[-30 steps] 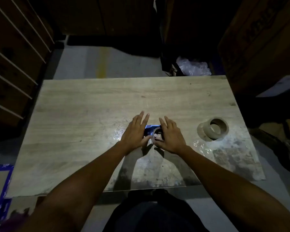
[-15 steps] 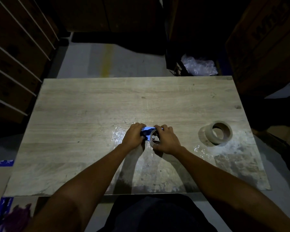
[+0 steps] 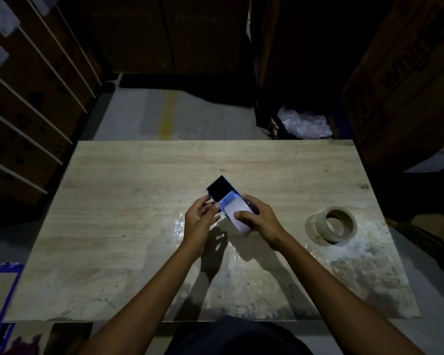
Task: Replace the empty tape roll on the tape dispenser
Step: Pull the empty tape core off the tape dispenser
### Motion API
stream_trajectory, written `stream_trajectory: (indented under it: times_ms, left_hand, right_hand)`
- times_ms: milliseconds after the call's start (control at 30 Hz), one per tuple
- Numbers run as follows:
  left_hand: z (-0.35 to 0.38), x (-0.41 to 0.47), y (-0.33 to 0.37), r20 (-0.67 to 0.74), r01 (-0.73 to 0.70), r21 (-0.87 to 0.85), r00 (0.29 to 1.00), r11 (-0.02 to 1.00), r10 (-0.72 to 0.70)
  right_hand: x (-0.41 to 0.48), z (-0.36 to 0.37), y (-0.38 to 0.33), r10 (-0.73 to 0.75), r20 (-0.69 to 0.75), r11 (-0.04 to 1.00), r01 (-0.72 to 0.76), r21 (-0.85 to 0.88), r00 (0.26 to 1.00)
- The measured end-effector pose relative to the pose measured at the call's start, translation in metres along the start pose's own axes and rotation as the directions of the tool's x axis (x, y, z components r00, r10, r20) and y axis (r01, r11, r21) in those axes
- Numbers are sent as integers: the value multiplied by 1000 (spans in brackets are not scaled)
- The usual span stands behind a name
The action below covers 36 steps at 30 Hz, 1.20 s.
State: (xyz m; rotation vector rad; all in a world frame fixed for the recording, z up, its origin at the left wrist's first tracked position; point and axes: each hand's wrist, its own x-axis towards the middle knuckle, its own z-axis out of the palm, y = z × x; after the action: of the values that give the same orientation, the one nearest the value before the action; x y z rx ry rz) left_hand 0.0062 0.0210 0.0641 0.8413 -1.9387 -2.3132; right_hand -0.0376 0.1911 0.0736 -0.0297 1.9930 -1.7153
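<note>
A blue tape dispenser [image 3: 232, 204] is held tilted above the middle of the wooden table [image 3: 128, 201]; its dark toothed end points away from me. My right hand [image 3: 260, 220] wraps the pale rear part of the dispenser from the right. My left hand [image 3: 201, 217] pinches its left side near the dark end. Whether a roll sits inside the dispenser is hidden by my fingers. A full brown tape roll [image 3: 337, 224] lies flat on the table to the right, a hand's width away from my right hand.
Crinkled clear film [image 3: 180, 225] clings to the table under my hands. Beyond the far table edge stand dark cardboard boxes [image 3: 408, 73] and a clear plastic bag [image 3: 304, 124]. Shelving [image 3: 23, 111] runs along the left. A blue-edged box [image 3: 0, 290] lies at the lower left.
Both hands closed on the dispenser, lifted it off the table and tilted it so its dark toothed end points away. The brown roll has stayed in place.
</note>
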Motion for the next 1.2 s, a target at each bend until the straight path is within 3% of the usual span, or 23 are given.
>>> stream_trajectory:
  times_ms: [100, 234, 367, 434, 501, 701, 835, 901, 968, 1068, 1135, 1202]
  left_hand:
    - [9, -12, 15, 8, -24, -77, 1000, 997, 24]
    - [15, -27, 37, -61, -145, -58, 988, 988, 142]
    - [21, -39, 54, -135, -225, -17, 966, 974, 221]
    - [20, -41, 58, -135, -261, 12, 956, 965, 260]
    - [19, -44, 61, -119, -279, 39, 952, 960, 282]
    - [10, -47, 66, -62, -314, 125, 944, 941, 323]
    - [3, -42, 68, -1, -313, 157, 948, 937, 317]
    - [-2, -37, 70, 26, -228, 99, 974, 969, 227]
    - [-7, -34, 75, 100, -130, 1, 987, 991, 130]
    - [-12, -31, 79, 241, -59, -24, 969, 998, 63]
    - [-14, -30, 81, 274, -20, -29, 961, 999, 27]
    - [-17, -28, 83, 286, 20, -49, 958, 999, -5]
  right_hand:
    - [-7, 13, -9, 118, -4, 939, -110, 326, 993]
    - [-14, 34, -14, 310, 83, 670, -279, 688, 947]
    - [-20, 52, -19, 234, 225, 416, -307, 856, 946]
    - [-21, 57, -21, 197, 263, 336, -317, 887, 944]
    - [-20, 59, -25, 180, 276, 325, -322, 889, 944]
    - [-17, 63, -32, 182, 213, 440, -273, 856, 960]
    - [-22, 71, -48, 207, -44, 706, -118, 698, 977]
    - [-26, 76, -55, 98, -214, 873, 20, 488, 972]
    - [-30, 83, -58, -53, -373, 965, 144, 219, 926]
    - [-37, 96, -58, -193, -533, 976, 105, -191, 824]
    - [-42, 103, -56, -258, -556, 933, 54, -355, 791]
    - [-47, 109, -53, -355, -529, 884, 92, -459, 771]
